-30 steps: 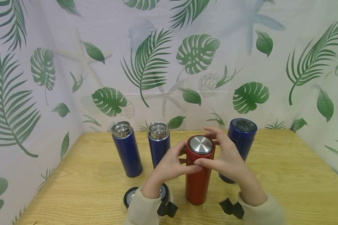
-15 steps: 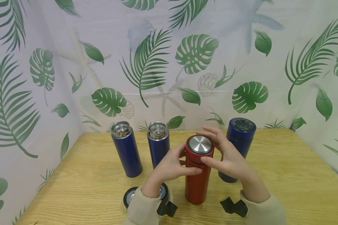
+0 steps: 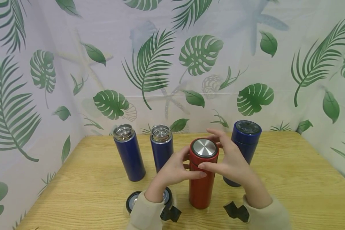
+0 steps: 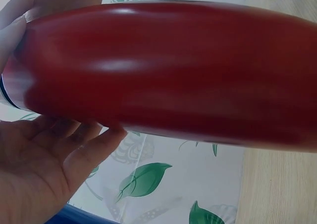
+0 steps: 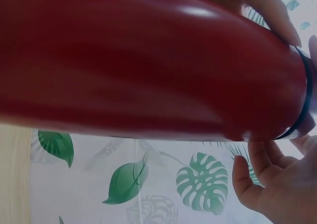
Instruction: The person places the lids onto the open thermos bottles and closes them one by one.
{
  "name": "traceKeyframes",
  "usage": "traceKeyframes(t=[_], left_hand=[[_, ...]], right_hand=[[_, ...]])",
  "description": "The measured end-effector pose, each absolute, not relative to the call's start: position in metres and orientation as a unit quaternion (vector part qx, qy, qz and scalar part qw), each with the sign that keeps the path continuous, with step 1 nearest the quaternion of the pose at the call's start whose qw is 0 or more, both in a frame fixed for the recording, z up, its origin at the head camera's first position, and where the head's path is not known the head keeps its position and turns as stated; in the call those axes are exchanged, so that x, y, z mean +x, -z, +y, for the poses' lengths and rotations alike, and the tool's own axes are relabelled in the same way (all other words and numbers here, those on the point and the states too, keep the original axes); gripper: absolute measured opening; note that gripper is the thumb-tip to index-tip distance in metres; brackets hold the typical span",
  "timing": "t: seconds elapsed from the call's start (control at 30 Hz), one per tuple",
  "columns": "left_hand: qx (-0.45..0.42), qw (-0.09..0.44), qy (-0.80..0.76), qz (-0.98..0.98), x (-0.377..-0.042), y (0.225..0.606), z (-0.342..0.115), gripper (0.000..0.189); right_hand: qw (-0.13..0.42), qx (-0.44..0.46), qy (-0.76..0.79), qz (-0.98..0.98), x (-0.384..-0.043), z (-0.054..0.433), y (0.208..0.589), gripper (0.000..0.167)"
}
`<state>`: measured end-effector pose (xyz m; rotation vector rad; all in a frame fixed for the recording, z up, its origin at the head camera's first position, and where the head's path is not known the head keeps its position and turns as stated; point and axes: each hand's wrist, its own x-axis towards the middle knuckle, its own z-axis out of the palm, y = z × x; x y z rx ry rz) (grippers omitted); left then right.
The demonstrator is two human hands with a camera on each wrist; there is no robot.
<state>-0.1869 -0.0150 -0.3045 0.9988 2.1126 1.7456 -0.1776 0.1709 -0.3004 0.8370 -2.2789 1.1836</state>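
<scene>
A red thermos [image 3: 200, 191] with a brushed-metal disc on its lid [image 3: 204, 148] stands upright on the table. My left hand [image 3: 175, 166] grips its upper body, thumb across the front. The right hand [image 3: 234, 161] is at the lid, with its thumb near the dark seam and its fingers reaching behind. In the left wrist view the red thermos [image 4: 168, 75] fills much of the picture, the left hand [image 4: 39, 164] curved about it. In the right wrist view the right hand [image 5: 282, 184] is beside the lid end. Fingers behind the thermos are partly hidden.
Two lidless blue thermoses [image 3: 130, 159] [image 3: 162, 148] stand to the left, with steel necks exposed. A lidded blue thermos [image 3: 245, 140] stands behind the right hand. Removed lids [image 3: 129, 204] [image 3: 169, 195] lie by the left sleeve [image 3: 148, 210], partly covered. A leaf-print cloth [image 3: 172, 64] hangs behind the table.
My right thumb shifted right along the lid, then came back left, its fingers moving a little too. The left hand kept its grip, and the thermos stayed in place.
</scene>
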Motion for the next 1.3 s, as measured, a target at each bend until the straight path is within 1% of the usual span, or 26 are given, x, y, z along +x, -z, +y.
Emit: traceKeyframes(t=[0.13,0.3,0.43,0.57,0.77,0.9,1.0,1.1,1.2,1.3], left_hand=[[0.337,0.112,-0.595,0.721,-0.1864,0.3045,-0.0148,0.062],[0.331,0.111,-0.592,0.727,-0.186,0.3044,-0.0149,0.061],[0.335,0.108,-0.587,0.729,-0.1864,0.3046,-0.0151,0.061],[0.335,0.11,-0.589,0.727,-0.1864,0.3047,-0.0151,0.06],[0.33,0.116,-0.591,0.727,-0.1862,0.3046,-0.0149,0.061],[0.331,0.114,-0.588,0.729,-0.1859,0.3043,-0.015,0.061],[0.329,0.111,-0.586,0.732,-0.1859,0.3038,-0.0151,0.061],[0.327,0.113,-0.586,0.733,-0.1861,0.3034,-0.0153,0.061],[0.327,0.114,-0.586,0.733,-0.1863,0.3034,-0.0153,0.061],[0.327,0.113,-0.585,0.734,-0.1864,0.3038,-0.0152,0.062]], right_hand=[[0.212,0.316,-0.435,-0.816,-0.1776,0.1716,0.301,0.077],[0.177,0.378,-0.492,-0.764,-0.1783,0.1746,0.3007,0.069],[0.164,0.412,-0.517,-0.732,-0.1792,0.1757,0.3002,0.067],[0.166,0.388,-0.512,-0.748,-0.1789,0.1754,0.3009,0.071],[0.197,0.312,-0.45,-0.813,-0.1782,0.1717,0.3023,0.077],[0.202,0.306,-0.44,-0.82,-0.1784,0.1711,0.3026,0.074],[0.183,0.332,-0.466,-0.799,-0.1789,0.1728,0.3028,0.065],[0.158,0.378,-0.51,-0.756,-0.1799,0.1745,0.3022,0.058],[0.138,0.417,-0.544,-0.715,-0.1808,0.1752,0.3011,0.055],[0.133,0.433,-0.558,-0.695,-0.1814,0.1753,0.3003,0.056]])
